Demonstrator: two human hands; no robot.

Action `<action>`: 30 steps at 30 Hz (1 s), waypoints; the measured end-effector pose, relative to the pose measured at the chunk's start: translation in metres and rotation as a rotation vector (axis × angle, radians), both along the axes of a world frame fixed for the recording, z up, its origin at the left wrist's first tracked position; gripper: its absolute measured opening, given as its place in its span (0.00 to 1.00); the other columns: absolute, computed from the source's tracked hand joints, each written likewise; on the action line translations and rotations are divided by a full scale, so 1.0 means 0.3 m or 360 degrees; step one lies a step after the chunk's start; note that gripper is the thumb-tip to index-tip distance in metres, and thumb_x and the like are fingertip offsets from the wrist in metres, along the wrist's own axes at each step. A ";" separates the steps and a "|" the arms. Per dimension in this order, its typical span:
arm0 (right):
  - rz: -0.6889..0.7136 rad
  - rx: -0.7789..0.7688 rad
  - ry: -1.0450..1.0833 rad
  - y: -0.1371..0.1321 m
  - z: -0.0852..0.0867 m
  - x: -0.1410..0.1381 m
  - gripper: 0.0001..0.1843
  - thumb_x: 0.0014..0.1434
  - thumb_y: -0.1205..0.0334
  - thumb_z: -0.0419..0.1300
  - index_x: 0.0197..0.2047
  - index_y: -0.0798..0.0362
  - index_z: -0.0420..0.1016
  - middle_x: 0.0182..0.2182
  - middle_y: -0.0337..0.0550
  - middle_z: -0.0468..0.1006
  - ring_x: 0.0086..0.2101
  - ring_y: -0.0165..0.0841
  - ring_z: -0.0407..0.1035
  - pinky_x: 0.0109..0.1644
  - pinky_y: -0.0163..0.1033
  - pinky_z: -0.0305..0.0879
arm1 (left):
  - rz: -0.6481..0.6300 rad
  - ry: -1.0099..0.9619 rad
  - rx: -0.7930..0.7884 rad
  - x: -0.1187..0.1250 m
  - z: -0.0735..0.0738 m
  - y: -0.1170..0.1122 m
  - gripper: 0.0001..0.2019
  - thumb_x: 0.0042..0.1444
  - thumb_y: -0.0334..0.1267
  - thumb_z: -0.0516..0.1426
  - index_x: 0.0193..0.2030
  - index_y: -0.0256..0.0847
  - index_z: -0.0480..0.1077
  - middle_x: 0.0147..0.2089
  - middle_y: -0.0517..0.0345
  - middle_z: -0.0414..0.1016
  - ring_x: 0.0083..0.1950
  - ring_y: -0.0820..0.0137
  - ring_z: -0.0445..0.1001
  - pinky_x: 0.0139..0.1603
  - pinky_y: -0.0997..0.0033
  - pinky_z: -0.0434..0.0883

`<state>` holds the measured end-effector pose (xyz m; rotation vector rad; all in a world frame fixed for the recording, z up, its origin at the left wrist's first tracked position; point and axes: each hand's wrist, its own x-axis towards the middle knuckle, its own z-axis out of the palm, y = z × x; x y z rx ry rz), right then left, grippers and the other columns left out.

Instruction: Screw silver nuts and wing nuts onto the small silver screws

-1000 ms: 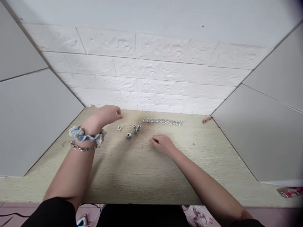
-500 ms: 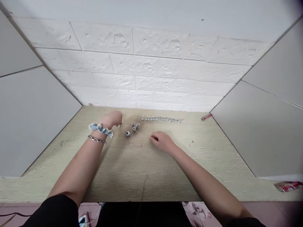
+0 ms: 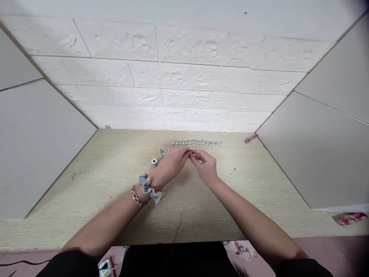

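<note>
My left hand (image 3: pixel 173 162), with a blue scrunchie and a chain bracelet at the wrist, meets my right hand (image 3: pixel 206 166) over the middle of the table. Thumb and fingers of both hands are pinched together at the tips, where a tiny pale bit shows; what it is, I cannot make out. Just behind the fingertips runs a row of small silver bolts (image 3: pixel 193 142). Left of my left hand sit a thick round metal piece with a dark hole (image 3: pixel 154 162) and a few small metal nuts (image 3: pixel 161 150), partly covered by the hand.
The pale wooden table (image 3: pixel 100 169) is enclosed by a white brick-patterned wall (image 3: pixel 173 77) and grey side panels. A red battery (image 3: pixel 251 138) lies in the far right corner, another red battery (image 3: pixel 350 219) at the near right edge. Small crumbs (image 3: pixel 234 168) lie right of my hand.
My left hand has come from the left side of the table to the middle, its fingertips now against those of my right hand. The right hand has shifted slightly right and up.
</note>
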<state>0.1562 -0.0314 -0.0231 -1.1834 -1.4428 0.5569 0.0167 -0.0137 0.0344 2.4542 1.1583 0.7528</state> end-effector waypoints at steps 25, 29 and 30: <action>0.0162 -0.0469 -0.0057 0.076 -0.084 0.011 0.13 0.50 0.60 0.56 0.37 0.53 0.77 0.35 0.42 0.79 0.32 0.30 0.71 0.39 0.37 0.66 | 0.0265 0.0815 -0.0546 -0.292 0.013 0.087 0.12 0.45 0.40 0.55 0.37 0.45 0.75 0.35 0.59 0.78 0.36 0.66 0.73 0.35 0.73 0.63; 0.0167 -0.0495 -0.0092 0.076 -0.081 0.011 0.13 0.50 0.60 0.56 0.38 0.54 0.77 0.35 0.42 0.79 0.32 0.30 0.70 0.40 0.37 0.66 | 0.0309 0.0809 -0.0522 -0.307 -0.007 0.102 0.11 0.47 0.40 0.54 0.35 0.45 0.76 0.37 0.56 0.78 0.39 0.64 0.73 0.37 0.71 0.64; 0.0165 -0.0500 -0.0100 0.075 -0.079 0.011 0.13 0.50 0.60 0.56 0.38 0.54 0.77 0.34 0.42 0.79 0.32 0.30 0.70 0.39 0.37 0.66 | 0.0313 0.0807 -0.0518 -0.309 -0.012 0.105 0.11 0.47 0.40 0.54 0.35 0.45 0.76 0.37 0.56 0.78 0.39 0.63 0.73 0.38 0.71 0.64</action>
